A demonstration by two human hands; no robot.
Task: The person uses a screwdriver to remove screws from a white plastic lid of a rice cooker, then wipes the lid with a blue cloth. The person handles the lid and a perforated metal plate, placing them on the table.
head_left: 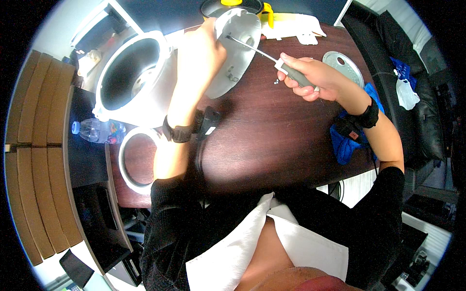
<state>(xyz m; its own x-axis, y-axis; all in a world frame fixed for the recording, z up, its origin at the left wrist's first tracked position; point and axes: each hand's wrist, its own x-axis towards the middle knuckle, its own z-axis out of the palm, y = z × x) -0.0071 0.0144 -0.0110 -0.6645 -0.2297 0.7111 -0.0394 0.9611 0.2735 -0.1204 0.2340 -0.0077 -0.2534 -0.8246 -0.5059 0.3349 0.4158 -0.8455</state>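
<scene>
My left hand point(199, 58) grips a round silver metal cover point(233, 68) near the top centre, holding it tilted up at its left edge. In my right hand point(310, 77) is a screwdriver with a grey handle point(296, 75); its thin shaft reaches up-left to the cover's inner face, near a small hole. A few small metal bits point(276, 82) lie on the wooden table point(262, 145) below the screwdriver. A white appliance body with a dark, open round interior point(109, 72) stands to the left of my left hand.
A metal ring point(124, 160) and plastic bottle point(97, 131) are at left; black-and-yellow lidded object point(232, 4) and white plastic piece point(296, 26) behind; perforated disc point(344, 68) and blue cloth point(342, 150) at right, beside a black couch point(422, 102). Cardboard boxes point(36, 106) stand far left.
</scene>
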